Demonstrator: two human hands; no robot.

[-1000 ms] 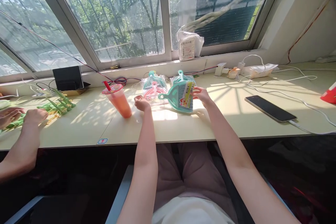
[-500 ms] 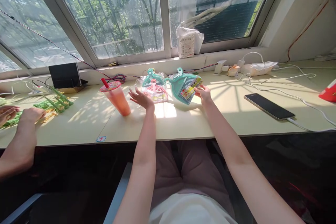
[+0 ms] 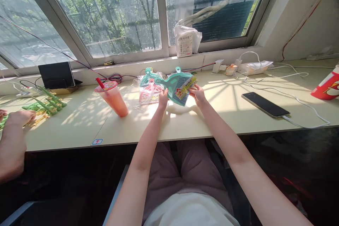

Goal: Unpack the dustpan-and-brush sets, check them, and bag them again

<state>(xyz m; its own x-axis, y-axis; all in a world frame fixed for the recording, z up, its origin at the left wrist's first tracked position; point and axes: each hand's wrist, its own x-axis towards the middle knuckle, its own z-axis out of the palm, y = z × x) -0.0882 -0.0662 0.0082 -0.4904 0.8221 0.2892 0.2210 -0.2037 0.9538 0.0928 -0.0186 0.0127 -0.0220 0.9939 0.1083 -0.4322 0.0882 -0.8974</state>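
Observation:
A small teal dustpan and brush set (image 3: pixel 174 84) with a yellow printed label is held up, tilted, above the table. My right hand (image 3: pixel 197 94) grips it at the label corner, fingers closed on the edge. On the opposite side my left hand (image 3: pixel 163 98) pinches its lower left edge. Behind my left hand lie a pink dustpan set (image 3: pixel 149 93) and another teal dustpan set (image 3: pixel 148 76), both in clear plastic wrapping.
Left of my hands stands a plastic cup (image 3: pixel 115 100) of orange-red drink with a red straw. A phone (image 3: pixel 265 104) on a white cable lies to the right, near a red cup (image 3: pixel 327 86). At far left, another person's hands (image 3: pixel 19 118) touch green and yellow pieces.
My left hand has moved right, from open in the air to a hold on the teal dustpan set. My right hand has kept its grip. The view has shifted slightly.

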